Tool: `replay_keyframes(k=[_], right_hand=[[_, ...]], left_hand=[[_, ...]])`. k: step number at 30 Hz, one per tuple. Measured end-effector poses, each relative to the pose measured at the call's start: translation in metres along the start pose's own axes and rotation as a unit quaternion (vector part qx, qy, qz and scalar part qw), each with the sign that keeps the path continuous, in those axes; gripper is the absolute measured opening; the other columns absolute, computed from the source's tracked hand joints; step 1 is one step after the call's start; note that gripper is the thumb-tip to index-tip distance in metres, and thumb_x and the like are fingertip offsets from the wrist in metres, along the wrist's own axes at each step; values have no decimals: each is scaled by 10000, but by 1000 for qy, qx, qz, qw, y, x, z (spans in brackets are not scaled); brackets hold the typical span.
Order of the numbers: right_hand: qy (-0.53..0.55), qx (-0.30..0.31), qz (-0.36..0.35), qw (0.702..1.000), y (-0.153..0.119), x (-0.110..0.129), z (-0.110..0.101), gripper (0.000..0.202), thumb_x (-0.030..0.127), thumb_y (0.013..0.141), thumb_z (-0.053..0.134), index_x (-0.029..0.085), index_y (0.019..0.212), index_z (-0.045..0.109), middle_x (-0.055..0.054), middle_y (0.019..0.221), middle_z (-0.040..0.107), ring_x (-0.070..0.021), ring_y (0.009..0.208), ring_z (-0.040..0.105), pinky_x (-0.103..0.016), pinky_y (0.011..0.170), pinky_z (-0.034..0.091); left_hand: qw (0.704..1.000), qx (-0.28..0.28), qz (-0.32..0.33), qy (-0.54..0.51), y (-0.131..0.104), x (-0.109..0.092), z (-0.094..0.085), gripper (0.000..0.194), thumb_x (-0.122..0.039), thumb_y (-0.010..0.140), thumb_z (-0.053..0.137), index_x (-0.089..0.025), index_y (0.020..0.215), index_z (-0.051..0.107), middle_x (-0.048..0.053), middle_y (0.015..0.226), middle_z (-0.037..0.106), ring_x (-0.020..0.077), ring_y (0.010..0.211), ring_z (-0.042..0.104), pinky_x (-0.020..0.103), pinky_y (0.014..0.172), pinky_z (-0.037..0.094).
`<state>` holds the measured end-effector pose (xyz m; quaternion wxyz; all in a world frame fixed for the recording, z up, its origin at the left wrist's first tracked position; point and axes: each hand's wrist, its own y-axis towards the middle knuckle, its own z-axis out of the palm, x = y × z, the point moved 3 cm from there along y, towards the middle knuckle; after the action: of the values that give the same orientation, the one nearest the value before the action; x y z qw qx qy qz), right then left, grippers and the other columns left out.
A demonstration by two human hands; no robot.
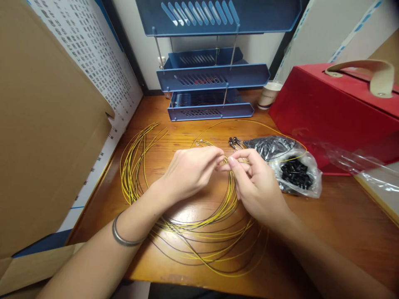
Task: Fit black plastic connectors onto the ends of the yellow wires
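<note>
My left hand [195, 168] is closed in a pinch at the middle of the table, its fingertips almost meeting those of my right hand. My right hand [257, 178] pinches too, thumb against forefinger, and a thin yellow wire runs from about there in a wide arc. What lies between the fingertips is too small to make out. Under and around both hands spreads a loose coil of yellow and black wires [199, 226]. Several small black-tipped pieces [235, 142] lie just behind my right hand. Beside it is an open clear plastic bag [315, 176] of small black parts [296, 173].
A blue tiered rack [215, 79] stands at the back, with a paper cup [269, 95] beside it. A red box [327, 112] with a beige handle is at the right. Cardboard [52, 124] fills the left side. The wooden table [336, 224] extends to the right.
</note>
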<state>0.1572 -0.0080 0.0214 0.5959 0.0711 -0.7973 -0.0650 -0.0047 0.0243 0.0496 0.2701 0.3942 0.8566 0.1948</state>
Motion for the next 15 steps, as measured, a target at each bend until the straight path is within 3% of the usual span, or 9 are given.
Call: replay_keyframes(k=[4, 9, 13, 15], right_hand=[[-11, 3, -2, 1000, -1, 3, -1, 186, 419, 1019, 509, 233, 1011, 504, 28, 735, 712, -48, 351, 363, -220, 393, 271], [-17, -7, -19, 1000, -2, 10, -4, 155, 367, 1006, 522, 216, 970, 524, 54, 596, 606, -94, 453, 489, -216, 441, 334], [-13, -26, -19, 999, -3, 10, -3, 135, 339, 999, 520, 217, 942, 529, 64, 550, 546, -108, 471, 499, -226, 460, 351], [-10, -44, -25, 999, -3, 11, -4, 132, 336, 993, 531, 218, 936, 536, 59, 560, 547, -111, 490, 505, -229, 471, 359]], left_hand=[[1000, 10, -22, 9, 0, -2, -1, 220, -246, 1014, 468, -173, 931, 657, 13, 804, 751, 120, 647, 679, 209, 602, 447], [998, -18, -43, 36, 0, -4, -4, 298, -290, 1034, 432, -188, 979, 707, 29, 813, 775, 135, 705, 725, 209, 674, 503], [996, -32, -55, 59, 0, 1, -4, 282, -297, 1016, 475, -188, 1023, 736, 38, 834, 789, 149, 724, 737, 227, 689, 519], [996, -21, -59, 66, 1, 3, -2, 270, -309, 995, 521, -188, 956, 758, 40, 829, 791, 160, 715, 736, 245, 676, 520]])
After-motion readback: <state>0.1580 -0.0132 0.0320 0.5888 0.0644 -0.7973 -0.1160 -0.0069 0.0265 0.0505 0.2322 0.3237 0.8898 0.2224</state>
